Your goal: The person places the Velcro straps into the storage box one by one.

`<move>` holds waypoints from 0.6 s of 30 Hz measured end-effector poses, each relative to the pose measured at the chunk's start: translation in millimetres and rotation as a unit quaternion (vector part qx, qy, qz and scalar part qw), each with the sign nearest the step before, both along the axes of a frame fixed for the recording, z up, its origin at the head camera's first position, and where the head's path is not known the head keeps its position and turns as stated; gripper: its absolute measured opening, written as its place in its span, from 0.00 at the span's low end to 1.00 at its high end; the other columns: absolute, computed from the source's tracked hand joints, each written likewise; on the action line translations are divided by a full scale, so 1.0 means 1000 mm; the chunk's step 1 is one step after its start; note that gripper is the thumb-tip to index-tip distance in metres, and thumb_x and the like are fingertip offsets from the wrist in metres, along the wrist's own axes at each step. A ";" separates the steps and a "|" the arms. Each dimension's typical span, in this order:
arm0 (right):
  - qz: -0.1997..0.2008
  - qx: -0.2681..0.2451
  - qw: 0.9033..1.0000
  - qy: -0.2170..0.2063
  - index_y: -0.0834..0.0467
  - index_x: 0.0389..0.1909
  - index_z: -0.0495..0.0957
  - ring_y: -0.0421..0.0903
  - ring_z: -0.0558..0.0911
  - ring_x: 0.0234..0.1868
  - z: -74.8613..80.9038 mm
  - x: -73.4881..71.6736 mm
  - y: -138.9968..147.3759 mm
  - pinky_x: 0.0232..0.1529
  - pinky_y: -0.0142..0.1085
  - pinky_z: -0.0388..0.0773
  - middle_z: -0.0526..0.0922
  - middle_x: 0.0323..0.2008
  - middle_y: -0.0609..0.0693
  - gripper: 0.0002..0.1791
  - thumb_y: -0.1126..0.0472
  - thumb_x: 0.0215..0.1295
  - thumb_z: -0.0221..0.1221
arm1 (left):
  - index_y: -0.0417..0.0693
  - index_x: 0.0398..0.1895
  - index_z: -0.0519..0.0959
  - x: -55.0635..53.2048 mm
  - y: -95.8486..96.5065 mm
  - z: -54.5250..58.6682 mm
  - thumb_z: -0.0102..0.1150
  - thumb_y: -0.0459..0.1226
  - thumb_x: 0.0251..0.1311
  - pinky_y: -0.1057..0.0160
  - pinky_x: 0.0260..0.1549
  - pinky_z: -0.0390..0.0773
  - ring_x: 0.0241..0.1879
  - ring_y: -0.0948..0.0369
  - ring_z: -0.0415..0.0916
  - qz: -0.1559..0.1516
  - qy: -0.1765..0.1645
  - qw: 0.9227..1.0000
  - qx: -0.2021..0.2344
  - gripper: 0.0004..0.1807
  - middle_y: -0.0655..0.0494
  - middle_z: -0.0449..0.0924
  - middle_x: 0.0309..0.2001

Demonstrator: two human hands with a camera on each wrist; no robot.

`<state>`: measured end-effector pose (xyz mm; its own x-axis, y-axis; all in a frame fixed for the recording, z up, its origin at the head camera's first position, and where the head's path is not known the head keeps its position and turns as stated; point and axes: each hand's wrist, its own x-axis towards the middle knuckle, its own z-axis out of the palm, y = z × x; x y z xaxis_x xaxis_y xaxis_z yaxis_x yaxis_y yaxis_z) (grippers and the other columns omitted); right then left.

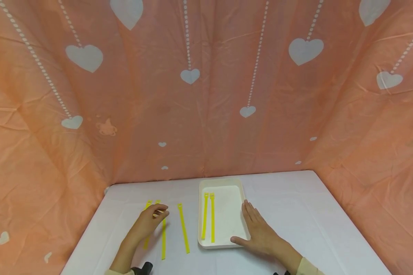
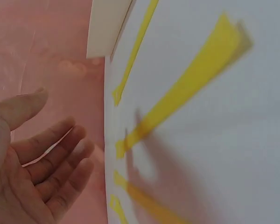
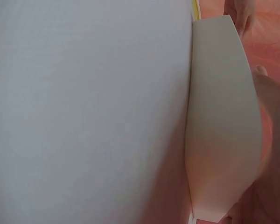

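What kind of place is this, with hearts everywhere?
Probably a little curtained-off table space for handwork: orange-pink cloth with pale hearts surrounds three sides, and a white tabletop holds a tray and yellow strips.

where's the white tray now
Low in the head view, just right of centre, the white tray sits on the table, loose yellow straps on its left, the right hand at its right edge.

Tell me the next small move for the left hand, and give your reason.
Probably lower the left hand and pinch the yellow strip beneath it. That hand hovers holding nothing, two similar strips already lie side by side in the white tray, and the right hand is at the tray's right side, seemingly steadying it.
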<state>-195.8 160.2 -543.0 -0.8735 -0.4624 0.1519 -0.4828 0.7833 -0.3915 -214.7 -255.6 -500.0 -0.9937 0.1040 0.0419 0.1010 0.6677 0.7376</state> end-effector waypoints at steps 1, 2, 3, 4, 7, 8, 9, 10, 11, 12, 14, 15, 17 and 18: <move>-0.001 -0.001 1.000 -0.001 0.74 0.83 0.48 0.65 0.51 0.85 0.000 0.000 0.000 0.83 0.57 0.51 0.48 0.84 0.70 0.68 0.23 0.68 0.59 | 0.40 0.61 0.83 -0.001 -0.004 0.000 0.64 0.41 0.77 0.50 0.51 0.86 0.51 0.53 0.83 0.001 0.000 1.000 -0.004 0.17 0.50 0.85 0.53; -0.003 -0.002 1.000 -0.004 0.73 0.83 0.47 0.64 0.51 0.85 0.000 0.000 0.000 0.83 0.57 0.51 0.47 0.85 0.69 0.68 0.22 0.67 0.59 | 0.39 0.61 0.83 -0.002 -0.008 0.001 0.64 0.40 0.77 0.50 0.51 0.86 0.51 0.52 0.83 0.002 -0.001 1.000 -0.007 0.17 0.50 0.85 0.53; -0.005 -0.003 1.000 -0.008 0.73 0.83 0.47 0.63 0.50 0.85 0.000 0.001 0.001 0.84 0.56 0.50 0.47 0.85 0.69 0.69 0.22 0.66 0.59 | 0.38 0.61 0.83 -0.004 -0.011 0.002 0.64 0.40 0.77 0.50 0.51 0.86 0.51 0.51 0.83 0.000 -0.001 1.000 -0.009 0.17 0.49 0.85 0.53; -0.006 -0.003 1.000 -0.009 0.72 0.84 0.47 0.63 0.50 0.86 -0.001 0.000 0.001 0.84 0.55 0.49 0.47 0.85 0.68 0.69 0.21 0.66 0.59 | 0.38 0.60 0.83 -0.005 -0.015 0.002 0.64 0.40 0.77 0.49 0.51 0.85 0.52 0.50 0.83 0.002 -0.003 1.000 -0.014 0.17 0.49 0.85 0.53; -0.009 -0.006 1.000 -0.010 0.72 0.84 0.47 0.62 0.50 0.86 -0.002 0.001 0.002 0.84 0.54 0.48 0.47 0.85 0.68 0.70 0.20 0.64 0.60 | 0.36 0.59 0.83 -0.008 -0.025 0.004 0.64 0.40 0.77 0.49 0.51 0.85 0.53 0.48 0.84 0.006 -0.007 1.000 -0.024 0.17 0.48 0.86 0.51; -0.009 -0.006 1.000 -0.010 0.72 0.84 0.47 0.62 0.50 0.86 -0.003 0.000 0.002 0.84 0.54 0.49 0.46 0.85 0.67 0.71 0.20 0.63 0.61 | 0.36 0.59 0.83 -0.009 -0.028 0.005 0.64 0.40 0.77 0.49 0.51 0.85 0.53 0.47 0.84 0.007 -0.009 1.000 -0.024 0.17 0.47 0.87 0.51; -0.007 -0.006 1.000 -0.007 0.72 0.84 0.47 0.62 0.50 0.86 -0.003 0.000 0.002 0.84 0.54 0.49 0.46 0.85 0.68 0.71 0.20 0.63 0.60 | 0.35 0.59 0.82 -0.009 -0.031 0.005 0.64 0.39 0.77 0.49 0.51 0.85 0.53 0.47 0.84 0.010 -0.011 1.000 -0.024 0.18 0.47 0.87 0.51; -0.005 -0.007 1.000 -0.004 0.73 0.83 0.47 0.63 0.50 0.85 -0.004 0.000 0.002 0.84 0.55 0.50 0.47 0.85 0.69 0.71 0.20 0.64 0.60 | 0.35 0.59 0.82 -0.009 -0.034 0.005 0.64 0.39 0.77 0.50 0.51 0.85 0.53 0.47 0.84 0.015 -0.016 1.000 -0.020 0.18 0.46 0.87 0.51; -0.003 -0.007 1.000 -0.003 0.73 0.83 0.47 0.63 0.50 0.85 -0.003 0.000 0.002 0.84 0.55 0.50 0.46 0.85 0.69 0.71 0.21 0.64 0.61 | 0.34 0.59 0.82 -0.010 -0.036 0.006 0.63 0.39 0.77 0.51 0.50 0.85 0.53 0.46 0.85 0.018 -0.022 1.000 -0.014 0.18 0.45 0.87 0.51; -0.001 -0.006 1.000 -0.003 0.73 0.83 0.47 0.63 0.50 0.85 -0.003 -0.001 0.002 0.83 0.56 0.51 0.46 0.85 0.69 0.71 0.21 0.64 0.60 | 0.33 0.60 0.81 -0.010 -0.039 0.005 0.63 0.39 0.77 0.52 0.49 0.85 0.52 0.46 0.85 0.022 -0.028 0.999 -0.009 0.18 0.45 0.87 0.52; 0.002 -0.006 1.000 -0.003 0.73 0.83 0.46 0.64 0.50 0.85 -0.003 -0.001 0.002 0.83 0.58 0.52 0.46 0.85 0.69 0.71 0.21 0.64 0.60 | 0.32 0.61 0.81 -0.010 -0.045 0.005 0.62 0.38 0.77 0.55 0.45 0.85 0.50 0.47 0.86 0.031 -0.036 0.999 -0.004 0.19 0.43 0.87 0.52; 0.004 -0.006 1.000 -0.002 0.74 0.83 0.46 0.64 0.50 0.85 -0.003 -0.001 0.002 0.83 0.58 0.53 0.46 0.85 0.70 0.71 0.21 0.64 0.60 | 0.32 0.61 0.80 -0.010 -0.047 0.006 0.62 0.38 0.77 0.56 0.43 0.85 0.49 0.47 0.87 0.036 -0.040 0.999 -0.003 0.19 0.42 0.87 0.53; 0.005 -0.006 1.000 -0.003 0.74 0.83 0.46 0.65 0.51 0.85 -0.003 -0.001 0.002 0.83 0.58 0.53 0.46 0.84 0.70 0.71 0.21 0.64 0.60 | 0.31 0.61 0.80 -0.012 -0.052 0.005 0.63 0.38 0.77 0.57 0.41 0.85 0.49 0.45 0.87 0.044 -0.039 0.998 -0.010 0.19 0.40 0.86 0.52; 0.005 -0.006 1.000 -0.003 0.74 0.83 0.46 0.65 0.51 0.85 -0.003 -0.002 0.002 0.83 0.58 0.53 0.47 0.84 0.71 0.71 0.21 0.64 0.60 | 0.30 0.60 0.80 -0.013 -0.054 0.005 0.63 0.38 0.77 0.57 0.41 0.85 0.50 0.44 0.86 0.048 -0.035 0.998 -0.018 0.19 0.40 0.86 0.52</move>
